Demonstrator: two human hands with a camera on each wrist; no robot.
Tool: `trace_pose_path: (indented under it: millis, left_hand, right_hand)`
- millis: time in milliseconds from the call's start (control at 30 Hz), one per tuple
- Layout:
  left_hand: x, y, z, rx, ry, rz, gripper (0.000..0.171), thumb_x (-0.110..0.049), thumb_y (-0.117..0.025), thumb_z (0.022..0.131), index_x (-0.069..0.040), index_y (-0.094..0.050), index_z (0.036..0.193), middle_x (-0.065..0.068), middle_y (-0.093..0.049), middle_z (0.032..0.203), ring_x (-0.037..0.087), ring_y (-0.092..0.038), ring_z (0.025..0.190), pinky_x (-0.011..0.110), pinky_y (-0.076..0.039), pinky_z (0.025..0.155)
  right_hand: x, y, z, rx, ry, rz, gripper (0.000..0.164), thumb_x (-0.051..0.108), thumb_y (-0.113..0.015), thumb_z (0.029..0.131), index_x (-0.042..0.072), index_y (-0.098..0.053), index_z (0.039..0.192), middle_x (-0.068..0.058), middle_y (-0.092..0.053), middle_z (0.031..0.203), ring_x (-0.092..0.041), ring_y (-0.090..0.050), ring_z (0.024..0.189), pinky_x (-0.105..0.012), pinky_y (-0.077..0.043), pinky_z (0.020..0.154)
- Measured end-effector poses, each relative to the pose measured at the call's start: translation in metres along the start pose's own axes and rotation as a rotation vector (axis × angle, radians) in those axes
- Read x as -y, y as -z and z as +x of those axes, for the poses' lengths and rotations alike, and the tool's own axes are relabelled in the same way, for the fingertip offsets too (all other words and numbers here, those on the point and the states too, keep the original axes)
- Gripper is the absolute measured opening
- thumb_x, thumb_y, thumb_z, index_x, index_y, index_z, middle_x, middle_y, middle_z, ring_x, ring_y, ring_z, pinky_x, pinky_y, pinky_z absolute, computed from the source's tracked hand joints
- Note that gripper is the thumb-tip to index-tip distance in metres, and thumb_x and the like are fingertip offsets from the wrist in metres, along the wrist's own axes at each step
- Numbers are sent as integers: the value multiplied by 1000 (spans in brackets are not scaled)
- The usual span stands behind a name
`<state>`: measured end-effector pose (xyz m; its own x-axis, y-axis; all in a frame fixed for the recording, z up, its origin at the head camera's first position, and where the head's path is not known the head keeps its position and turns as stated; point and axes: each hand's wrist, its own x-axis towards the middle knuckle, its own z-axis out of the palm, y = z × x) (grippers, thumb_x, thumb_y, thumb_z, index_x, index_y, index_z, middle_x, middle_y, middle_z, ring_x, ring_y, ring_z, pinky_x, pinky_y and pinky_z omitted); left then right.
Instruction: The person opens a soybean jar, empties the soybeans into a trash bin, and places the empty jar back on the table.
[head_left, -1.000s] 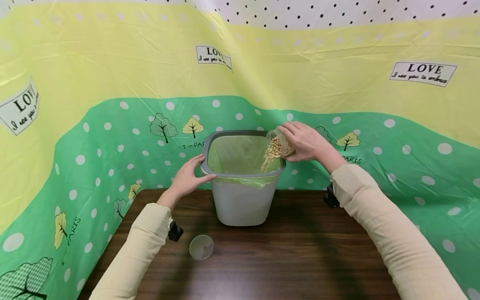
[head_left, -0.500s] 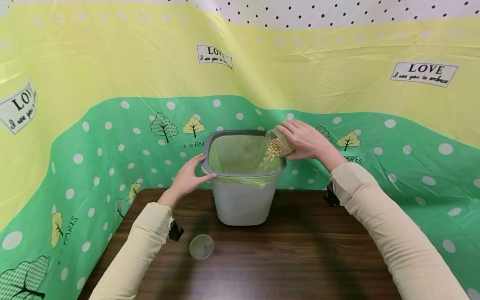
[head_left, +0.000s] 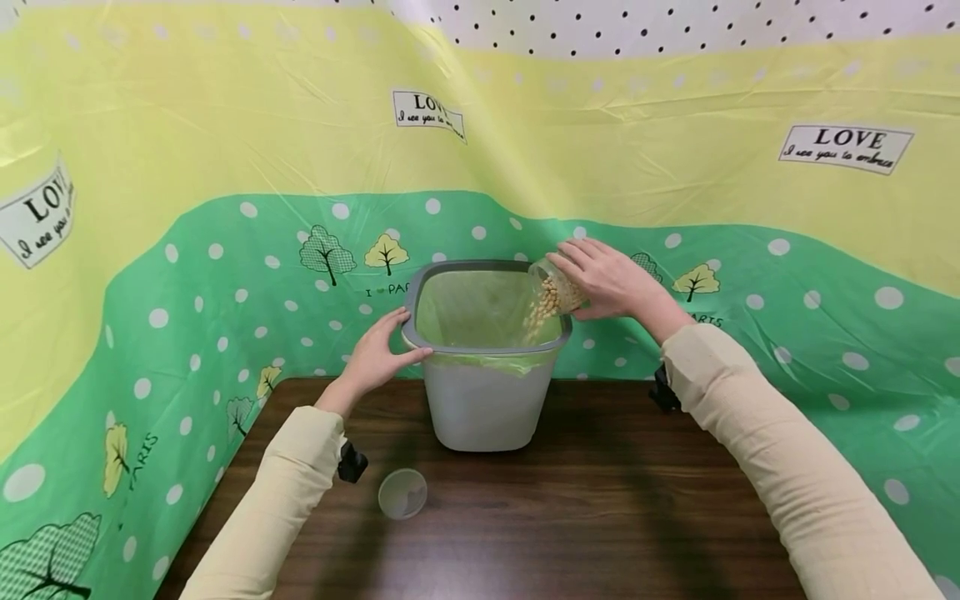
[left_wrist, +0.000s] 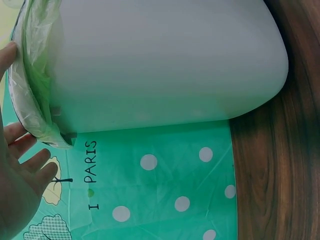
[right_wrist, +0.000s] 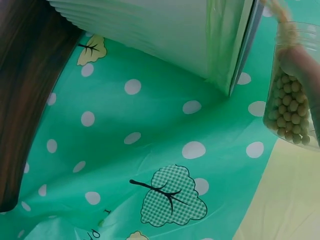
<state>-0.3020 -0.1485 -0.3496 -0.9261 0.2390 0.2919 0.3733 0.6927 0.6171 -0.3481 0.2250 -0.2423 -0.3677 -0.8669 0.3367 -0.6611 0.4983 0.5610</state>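
Observation:
A light grey waste bin [head_left: 483, 408] with a darker rim [head_left: 487, 349] and a green liner bag [head_left: 472, 304] stands on the table. My left hand [head_left: 375, 354] spans its left front corner, thumb on the front of the rim and the other fingers spread along the side. Above the bin's right edge, my right hand [head_left: 611, 283] grips a clear jar [head_left: 542, 271] tilted mouth-down to the left. Pale round soybeans [head_left: 546, 302] stream from it into the bin. In the right wrist view, many soybeans [right_wrist: 290, 110] still lie in the jar [right_wrist: 272, 122].
A clear round lid [head_left: 402, 494] lies on the dark wood table [head_left: 525, 533], in front of the bin and to its left. A green and yellow patterned curtain [head_left: 247, 133] hangs behind and at both sides.
The jar has tipped a little further and shifted slightly left, and the soybeans inside it have grown fewer. My left hand and the bin have stayed in place.

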Motion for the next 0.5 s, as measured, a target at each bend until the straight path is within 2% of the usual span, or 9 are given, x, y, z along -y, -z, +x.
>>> trace_pose_path:
  millis: [200, 500]
  left_hand:
    - [2, -1, 0, -5, -5, 3, 78, -50, -63, 79, -11, -36, 140, 4, -27, 147, 27, -24, 134, 50, -26, 104]
    - [2, -1, 0, -6, -9, -4, 78, -51, -63, 79, -11, -36, 140, 4, -27, 147, 26, -24, 134, 51, -26, 103]
  right_hand:
    - [0, 3, 1, 40, 34, -39, 94, 47, -79, 58, -2, -42, 129, -27, -47, 125, -41, -43, 115, -49, -36, 97]
    - [2, 4, 1, 52, 75, -66, 92, 47, -79, 59, -2, -44, 129, -26, -47, 125, -41, -43, 116, -49, -36, 97]
